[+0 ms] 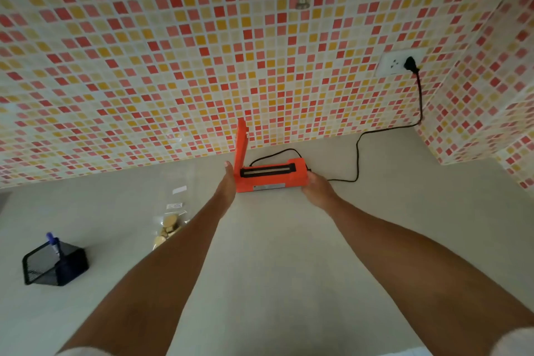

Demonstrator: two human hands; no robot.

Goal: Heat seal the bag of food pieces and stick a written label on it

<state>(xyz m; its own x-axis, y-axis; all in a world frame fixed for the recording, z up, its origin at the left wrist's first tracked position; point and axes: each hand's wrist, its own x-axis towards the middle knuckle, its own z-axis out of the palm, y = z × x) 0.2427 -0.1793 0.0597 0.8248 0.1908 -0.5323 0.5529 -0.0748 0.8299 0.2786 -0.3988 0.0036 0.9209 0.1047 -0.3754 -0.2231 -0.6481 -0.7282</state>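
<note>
Head view: you braced the open-lidded heat sealer (pixel 270 183) on the table (pixel 274 240), left hand (pixel 228 182) flat against one end, right hand (pixel 316 186) gripping the other, while the bag of food pieces (pixel 167 228) lay apart to the left, likely next to be brought to the sealing bar.

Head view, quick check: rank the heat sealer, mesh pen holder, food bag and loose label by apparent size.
Largest, too close to rank: heat sealer and mesh pen holder; the holder sits nearer the camera.
Then food bag.
Smallest: loose label.
</note>
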